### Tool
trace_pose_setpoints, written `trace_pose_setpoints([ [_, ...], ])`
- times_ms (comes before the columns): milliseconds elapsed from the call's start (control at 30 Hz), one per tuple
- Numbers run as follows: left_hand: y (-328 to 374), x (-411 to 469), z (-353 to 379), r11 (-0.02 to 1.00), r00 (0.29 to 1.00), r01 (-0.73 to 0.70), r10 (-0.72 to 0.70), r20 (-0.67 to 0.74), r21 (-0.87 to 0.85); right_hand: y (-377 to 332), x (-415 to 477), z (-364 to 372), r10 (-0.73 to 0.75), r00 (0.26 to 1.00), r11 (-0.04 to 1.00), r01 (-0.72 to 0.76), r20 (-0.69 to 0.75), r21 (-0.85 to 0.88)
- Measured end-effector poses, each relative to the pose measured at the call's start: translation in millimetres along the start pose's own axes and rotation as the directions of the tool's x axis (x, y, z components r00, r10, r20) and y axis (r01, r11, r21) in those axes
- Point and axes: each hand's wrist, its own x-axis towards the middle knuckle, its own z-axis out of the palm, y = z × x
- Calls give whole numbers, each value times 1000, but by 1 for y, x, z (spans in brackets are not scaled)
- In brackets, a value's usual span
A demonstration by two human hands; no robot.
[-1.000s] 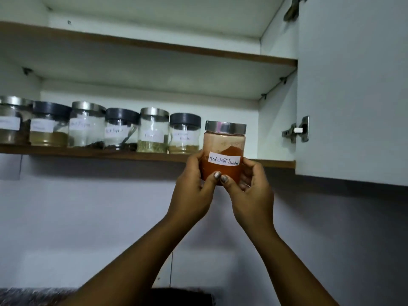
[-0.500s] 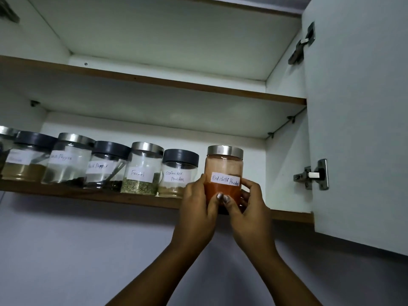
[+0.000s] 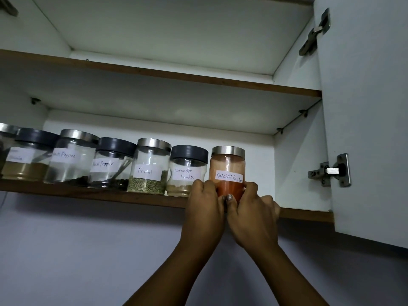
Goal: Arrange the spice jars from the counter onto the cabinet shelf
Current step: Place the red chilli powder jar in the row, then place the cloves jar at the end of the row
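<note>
The red chilli powder jar [image 3: 227, 166], steel-lidded with a white label, stands at the right end of a row on the lower cabinet shelf [image 3: 92, 194]. My left hand [image 3: 204, 208] grips its lower left side and my right hand [image 3: 250, 214] grips its lower right, thumbs meeting in front. Its base is hidden by my hands. To its left stand the coriander powder jar [image 3: 187, 170], the fennel jar [image 3: 151, 166], the black pepper jar [image 3: 112, 164], another pepper jar [image 3: 71, 157] and a jar of brown powder [image 3: 27, 155].
The upper shelf [image 3: 176, 75] holds nothing in view. The white cabinet door [image 3: 366, 107] hangs open on the right, with hinges [image 3: 331, 171] on its inner face. Bare shelf runs between the chilli jar and the cabinet's right wall. A plain wall lies below.
Both hands have raised the red chilli powder jar from below the shelf edge and pushed it onto the shelf beside the coriander jar. The view has tilted upward.
</note>
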Motion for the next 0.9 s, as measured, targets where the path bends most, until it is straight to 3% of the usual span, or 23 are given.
trace_pose_setpoints([
  [267,7,4,-19,999,973,52,-51,223,1,-8,-10,-5,-9,996,999,5,84,49],
  [400,2,-13,-48,999,955,-49,47,293,-1,-30,-42,-6,53,993,990,-66,105,126],
  [500,-19,-37,-77,988,931,-156,147,334,0,-52,-75,6,-43,998,993,38,45,112],
  [700,-91,-105,-156,977,873,-108,4,489,185,-105,-156,56,-200,953,965,151,227,217],
  [900,-164,-195,-241,955,785,55,-222,579,291,-163,-272,121,-223,856,958,104,467,266],
])
